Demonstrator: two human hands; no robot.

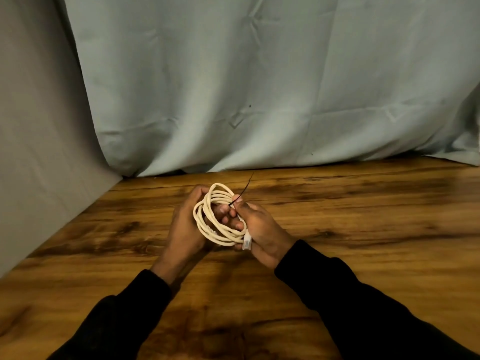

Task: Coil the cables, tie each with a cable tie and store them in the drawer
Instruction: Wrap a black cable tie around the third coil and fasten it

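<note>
One cloth [259,81], pale blue-green, hung creased behind the worktop's far edge. One grey panel [39,152] stood along the left edge. One worktop [363,229], dark-grained wood, carried nothing else in view.

Two sleeves, black: left [117,315], right [363,307], both entering from the near edge.

Two hands, held together above the middle of the worktop. Left hand [184,229]: fingers curled round the left side of the coil, fingertips showing through its centre. Right hand [262,235]: fingers closed on the coil's right side, thumb and forefinger pinching the tie.

One cable [207,227], cream-white, wound in about four or five loops, raised off the worktop between the two hands. One plug [247,242], clear, at the coil's lower right, lay against the right palm.

One tie [245,190], thin, black, stood up from the right fingertips at the coil's upper right, its free end slanted toward the far edge.
</note>
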